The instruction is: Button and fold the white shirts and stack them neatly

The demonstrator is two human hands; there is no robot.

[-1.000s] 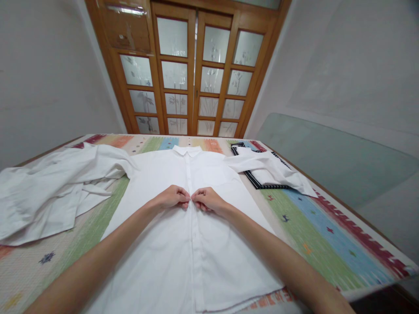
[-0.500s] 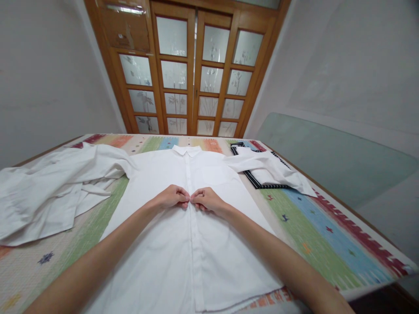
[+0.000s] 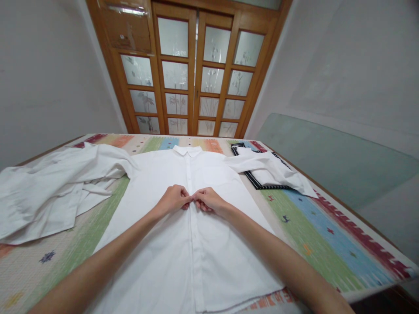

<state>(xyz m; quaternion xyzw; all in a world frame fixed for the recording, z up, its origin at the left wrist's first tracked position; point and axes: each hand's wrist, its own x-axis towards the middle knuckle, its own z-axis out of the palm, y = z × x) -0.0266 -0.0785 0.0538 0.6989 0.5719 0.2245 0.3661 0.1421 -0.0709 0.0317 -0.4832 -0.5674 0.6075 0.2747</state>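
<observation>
while the white shirt (image 3: pixel 216 174) lies with its collar (image 3: pixel 187 151) far, the left hand (image 3: pixel 176 199) and right hand (image 3: pixel 208 199) pinch its placket (image 3: pixel 195 248).

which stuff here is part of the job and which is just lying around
Part of it:
- white shirt, spread flat
- left hand and right hand, fingertips at its front strip

Lying around:
- crumpled white cloth, left
- black striped cloth, right

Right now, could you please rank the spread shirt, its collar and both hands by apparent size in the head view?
1. Spread shirt
2. Left hand and right hand, too alike to rank
3. Collar
</observation>
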